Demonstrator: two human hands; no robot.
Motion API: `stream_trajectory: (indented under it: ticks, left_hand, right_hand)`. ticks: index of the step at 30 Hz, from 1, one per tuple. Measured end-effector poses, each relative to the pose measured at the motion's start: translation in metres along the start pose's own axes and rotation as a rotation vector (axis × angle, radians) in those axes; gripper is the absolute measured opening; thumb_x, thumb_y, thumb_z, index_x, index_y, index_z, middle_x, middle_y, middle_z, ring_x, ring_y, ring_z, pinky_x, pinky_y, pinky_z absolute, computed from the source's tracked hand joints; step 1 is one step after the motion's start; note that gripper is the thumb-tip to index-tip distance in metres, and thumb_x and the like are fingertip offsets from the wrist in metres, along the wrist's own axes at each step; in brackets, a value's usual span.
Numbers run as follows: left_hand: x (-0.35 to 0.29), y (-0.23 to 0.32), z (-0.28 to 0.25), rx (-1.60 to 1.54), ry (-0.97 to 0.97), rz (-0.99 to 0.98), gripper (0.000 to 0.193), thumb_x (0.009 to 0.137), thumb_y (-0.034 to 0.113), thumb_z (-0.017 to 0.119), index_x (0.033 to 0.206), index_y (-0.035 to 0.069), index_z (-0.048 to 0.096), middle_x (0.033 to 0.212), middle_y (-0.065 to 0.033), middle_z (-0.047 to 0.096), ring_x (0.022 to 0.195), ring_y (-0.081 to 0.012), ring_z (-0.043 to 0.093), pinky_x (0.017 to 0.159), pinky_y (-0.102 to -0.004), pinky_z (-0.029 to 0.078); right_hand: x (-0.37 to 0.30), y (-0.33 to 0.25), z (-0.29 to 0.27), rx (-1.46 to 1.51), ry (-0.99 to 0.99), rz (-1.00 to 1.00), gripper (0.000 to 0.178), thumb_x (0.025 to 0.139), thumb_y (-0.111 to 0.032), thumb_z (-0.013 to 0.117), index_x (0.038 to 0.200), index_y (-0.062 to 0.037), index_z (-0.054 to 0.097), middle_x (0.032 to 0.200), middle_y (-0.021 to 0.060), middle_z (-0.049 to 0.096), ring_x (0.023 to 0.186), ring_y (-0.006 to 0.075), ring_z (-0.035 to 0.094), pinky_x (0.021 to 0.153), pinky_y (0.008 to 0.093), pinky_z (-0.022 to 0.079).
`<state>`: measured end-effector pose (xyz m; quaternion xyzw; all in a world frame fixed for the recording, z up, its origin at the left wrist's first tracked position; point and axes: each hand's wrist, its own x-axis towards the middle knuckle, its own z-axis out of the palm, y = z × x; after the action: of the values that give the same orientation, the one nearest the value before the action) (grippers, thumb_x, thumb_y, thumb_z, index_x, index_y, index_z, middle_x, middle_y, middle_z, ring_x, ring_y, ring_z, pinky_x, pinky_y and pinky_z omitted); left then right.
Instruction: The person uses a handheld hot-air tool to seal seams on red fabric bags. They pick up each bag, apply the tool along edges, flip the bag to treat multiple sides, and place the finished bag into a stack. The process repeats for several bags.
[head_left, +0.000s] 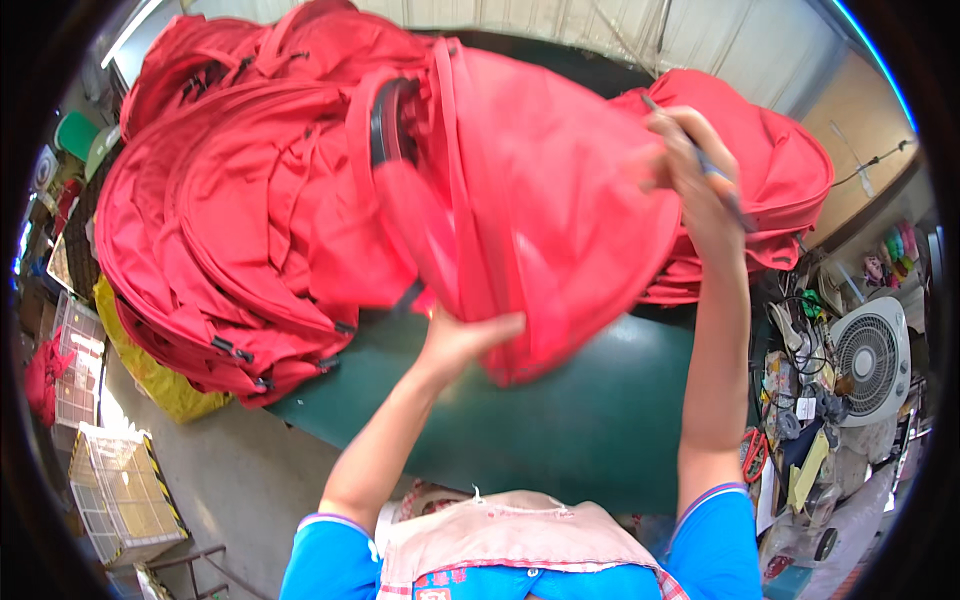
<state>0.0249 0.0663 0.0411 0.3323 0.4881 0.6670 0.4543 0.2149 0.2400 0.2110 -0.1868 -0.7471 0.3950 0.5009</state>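
Observation:
A red sewn fabric piece (pixel 560 190), rounded with piped seams and a dark curved strip at its opening, is held up over the green table. My left hand (pixel 465 340) grips its lower edge, thumb across the front and fingers mostly hidden behind the cloth. At its right side my right hand (pixel 695 165) is raised and closed around a slim dark tool (pixel 738 208), too blurred to name exactly. The right fingers are at or just in front of the fabric; I cannot tell whether they touch it.
Stacked red fabric pieces (pixel 230 220) with black clips cover the table's left side, and another red pile (pixel 770 180) lies at the right. The green tabletop (pixel 560 430) is before me. A grey fan (pixel 870 360) and clutter stand right; a crate (pixel 125 495) is on the floor left.

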Motion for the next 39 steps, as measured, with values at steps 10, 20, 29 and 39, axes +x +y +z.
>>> stream_trajectory:
  ticks: [10,20,29,39]
  left_hand:
    - [-0.038,0.050,-0.147,0.307,0.071,0.406,0.072,0.069,0.002,0.082,0.135,-0.003,0.053,0.127,-0.0111,0.065,0.116,-0.0188,0.063,0.089,-0.0339,0.056]
    - [0.024,-0.010,0.059,0.455,-0.134,0.546,0.071,0.099,0.042,0.066,0.148,-0.001,0.039,0.151,-0.0176,0.047,0.142,-0.0344,0.042,0.119,-0.0511,0.029]
    - [0.042,-0.005,-0.042,-0.418,-0.095,-0.066,0.067,0.099,0.035,0.063,0.152,0.004,0.037,0.152,-0.0094,0.049,0.137,-0.0291,0.050,0.114,-0.0493,0.042]
    - [0.042,-0.018,-0.039,-0.099,-0.042,-0.029,0.059,0.081,0.003,0.082,0.135,0.004,0.058,0.127,-0.0069,0.067,0.120,-0.0182,0.062,0.103,-0.0361,0.049]
  right_hand:
    - [0.096,0.032,0.004,-0.287,-0.104,-0.271,0.036,0.083,0.006,0.070,0.114,-0.0082,0.058,0.092,0.0027,0.061,0.085,0.0115,0.058,0.079,0.0274,0.049]
    - [0.052,-0.033,0.026,-0.543,0.545,-0.745,0.039,0.086,-0.004,0.077,0.119,-0.0038,0.056,0.115,0.0138,0.069,0.094,0.0216,0.066,0.082,0.0305,0.052]
    - [0.007,0.090,0.110,-0.351,0.291,-0.605,0.039,0.082,0.006,0.067,0.117,-0.0064,0.054,0.127,0.0194,0.062,0.094,0.0389,0.069,0.071,0.0428,0.056]
    - [-0.075,0.118,-0.009,-1.203,0.296,-0.219,0.026,0.091,-0.024,0.076,0.107,-0.0108,0.061,0.139,0.0131,0.064,0.130,0.0324,0.056,0.118,0.0573,0.018]
